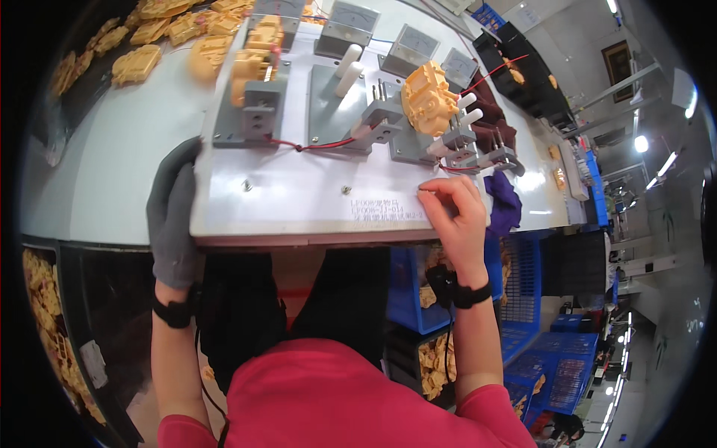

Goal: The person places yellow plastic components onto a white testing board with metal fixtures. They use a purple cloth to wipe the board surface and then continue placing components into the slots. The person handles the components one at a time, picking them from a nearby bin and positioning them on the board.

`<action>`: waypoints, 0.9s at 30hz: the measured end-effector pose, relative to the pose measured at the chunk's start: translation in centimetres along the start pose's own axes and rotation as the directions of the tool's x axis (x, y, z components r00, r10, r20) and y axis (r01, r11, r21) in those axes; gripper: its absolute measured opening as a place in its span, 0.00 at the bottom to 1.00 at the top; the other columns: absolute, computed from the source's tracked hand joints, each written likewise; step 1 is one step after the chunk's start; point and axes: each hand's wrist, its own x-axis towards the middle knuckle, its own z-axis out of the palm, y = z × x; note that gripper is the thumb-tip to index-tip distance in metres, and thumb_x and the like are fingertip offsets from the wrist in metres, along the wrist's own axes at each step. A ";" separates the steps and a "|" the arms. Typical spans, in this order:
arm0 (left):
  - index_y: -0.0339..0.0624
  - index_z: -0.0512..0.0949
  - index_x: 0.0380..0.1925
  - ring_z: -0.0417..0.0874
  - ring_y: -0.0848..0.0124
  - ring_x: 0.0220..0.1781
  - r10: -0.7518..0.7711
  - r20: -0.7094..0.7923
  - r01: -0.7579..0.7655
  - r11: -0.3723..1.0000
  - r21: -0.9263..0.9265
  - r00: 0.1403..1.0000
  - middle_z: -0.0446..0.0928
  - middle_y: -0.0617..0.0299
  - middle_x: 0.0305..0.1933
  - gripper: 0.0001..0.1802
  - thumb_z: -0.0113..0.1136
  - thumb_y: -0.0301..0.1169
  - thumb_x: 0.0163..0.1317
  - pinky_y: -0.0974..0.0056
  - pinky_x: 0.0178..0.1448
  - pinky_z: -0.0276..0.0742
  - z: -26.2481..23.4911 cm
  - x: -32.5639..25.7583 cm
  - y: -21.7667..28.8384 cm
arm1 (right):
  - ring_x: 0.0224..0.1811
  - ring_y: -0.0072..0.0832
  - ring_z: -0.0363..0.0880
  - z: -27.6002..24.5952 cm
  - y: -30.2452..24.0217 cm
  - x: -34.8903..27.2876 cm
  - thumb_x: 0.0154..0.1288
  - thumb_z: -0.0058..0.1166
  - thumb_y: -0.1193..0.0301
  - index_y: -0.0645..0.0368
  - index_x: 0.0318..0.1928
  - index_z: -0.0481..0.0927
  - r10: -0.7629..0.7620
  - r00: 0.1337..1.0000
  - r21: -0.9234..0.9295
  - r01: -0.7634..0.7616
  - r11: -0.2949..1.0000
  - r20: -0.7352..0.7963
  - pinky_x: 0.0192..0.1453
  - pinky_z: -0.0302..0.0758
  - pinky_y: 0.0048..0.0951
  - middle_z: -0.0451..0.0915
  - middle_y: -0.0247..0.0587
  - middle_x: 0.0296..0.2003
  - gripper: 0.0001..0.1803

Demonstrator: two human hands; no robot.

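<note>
A white test board (299, 198) lies on the bench in front of me, carrying grey clamp fixtures and red wires. A yellow plastic part (429, 97) sits clamped in the right fixture (459, 142). Another yellow part (254, 63) sits in the left fixture (258, 112). My left hand (173, 216), in a grey glove, rests on the board's left front corner. My bare right hand (457, 216) rests on the board's right front edge, thumb and forefinger pinched together; whether they hold anything is hidden.
Several loose yellow parts (138, 63) lie on the bench at the back left. Grey meter boxes (351, 22) stand behind the board. Blue crates (538, 351) with yellow parts are below right. A dark bin (52, 321) of parts is lower left.
</note>
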 end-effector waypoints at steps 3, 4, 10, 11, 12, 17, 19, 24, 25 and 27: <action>0.32 0.75 0.58 0.74 0.70 0.61 0.077 0.019 -0.075 0.993 -0.090 0.997 0.78 0.56 0.58 0.18 0.48 0.29 0.73 0.67 0.68 0.65 -0.1 0.3 -1.4 | 0.33 0.27 0.76 -0.2 0.2 0.0 0.60 0.66 0.74 0.59 0.37 0.84 0.014 1.000 0.007 -0.014 1.000 0.026 0.39 0.72 0.28 0.77 0.35 0.31 0.06; 0.32 0.75 0.58 0.75 0.71 0.61 0.101 0.023 -0.098 0.990 -0.105 0.995 0.78 0.56 0.58 0.18 0.48 0.28 0.73 0.67 0.69 0.65 -0.2 0.4 -1.5 | 0.33 0.26 0.76 -0.2 0.1 0.0 0.60 0.66 0.74 0.59 0.37 0.84 0.015 1.000 0.012 -0.016 1.000 0.026 0.39 0.72 0.27 0.77 0.35 0.31 0.06; 0.32 0.76 0.57 0.76 0.70 0.60 0.147 0.024 -0.145 0.987 -0.070 0.989 0.79 0.55 0.57 0.17 0.48 0.26 0.73 0.66 0.68 0.67 -0.3 0.1 -1.0 | 0.33 0.23 0.75 -0.2 -0.6 -0.1 0.61 0.66 0.74 0.60 0.38 0.83 0.026 0.999 0.021 -0.027 0.999 0.031 0.38 0.72 0.25 0.76 0.34 0.32 0.06; 0.32 0.76 0.57 0.76 0.70 0.60 0.154 0.025 -0.153 0.986 -0.063 0.988 0.79 0.55 0.57 0.17 0.48 0.27 0.73 0.66 0.68 0.67 -0.3 0.1 -1.2 | 0.33 0.23 0.75 -0.3 -0.5 -0.1 0.61 0.66 0.74 0.60 0.38 0.83 0.033 0.999 0.020 -0.033 0.999 0.032 0.38 0.72 0.25 0.76 0.34 0.32 0.06; 0.32 0.76 0.57 0.76 0.69 0.60 0.162 0.031 -0.160 0.986 -0.047 0.986 0.79 0.55 0.57 0.17 0.48 0.27 0.73 0.65 0.68 0.67 -0.4 0.1 -1.2 | 0.33 0.22 0.74 -0.1 -0.4 -0.2 0.61 0.66 0.74 0.60 0.38 0.83 0.045 0.999 0.027 -0.046 0.999 0.029 0.38 0.71 0.24 0.76 0.34 0.32 0.06; 0.32 0.76 0.58 0.76 0.68 0.61 0.149 0.033 -0.150 0.989 0.018 0.988 0.79 0.54 0.57 0.17 0.48 0.27 0.73 0.65 0.69 0.67 -0.6 -0.2 -0.7 | 0.33 0.25 0.75 -0.2 -0.6 -0.2 0.59 0.66 0.73 0.59 0.38 0.83 0.029 0.999 0.000 -0.029 1.000 0.037 0.39 0.72 0.26 0.76 0.35 0.31 0.07; 0.32 0.76 0.58 0.75 0.68 0.61 0.142 0.039 -0.143 0.989 0.028 0.989 0.78 0.54 0.57 0.18 0.47 0.28 0.73 0.65 0.69 0.66 -0.8 -0.1 -0.5 | 0.34 0.27 0.75 -0.3 -0.6 0.0 0.59 0.66 0.73 0.59 0.37 0.83 0.025 0.999 0.016 -0.026 1.000 0.037 0.40 0.72 0.27 0.76 0.36 0.31 0.07; 0.31 0.74 0.59 0.74 0.69 0.62 0.069 0.036 -0.070 0.998 0.006 0.997 0.78 0.55 0.58 0.19 0.46 0.29 0.74 0.65 0.69 0.65 -0.5 -0.3 -0.4 | 0.34 0.28 0.76 -0.6 -0.4 0.0 0.60 0.65 0.73 0.59 0.36 0.84 0.015 0.999 0.032 -0.017 0.999 0.041 0.41 0.72 0.29 0.76 0.36 0.31 0.05; 0.30 0.74 0.60 0.74 0.69 0.62 0.038 0.029 -0.037 0.999 -0.024 0.999 0.77 0.55 0.59 0.20 0.46 0.30 0.74 0.65 0.69 0.65 -0.3 -0.4 -0.2 | 0.34 0.28 0.76 -0.5 -0.3 0.0 0.60 0.65 0.74 0.59 0.36 0.84 0.017 0.999 0.041 -0.018 0.999 0.033 0.40 0.72 0.29 0.77 0.36 0.30 0.05; 0.30 0.73 0.60 0.73 0.69 0.63 0.021 0.016 -0.022 0.999 0.023 1.000 0.76 0.54 0.60 0.21 0.45 0.31 0.75 0.65 0.69 0.65 -0.2 -0.5 0.1 | 0.34 0.29 0.76 -0.4 -0.1 0.0 0.59 0.65 0.74 0.58 0.36 0.84 0.011 1.000 0.050 -0.012 0.999 0.018 0.40 0.72 0.30 0.77 0.36 0.30 0.04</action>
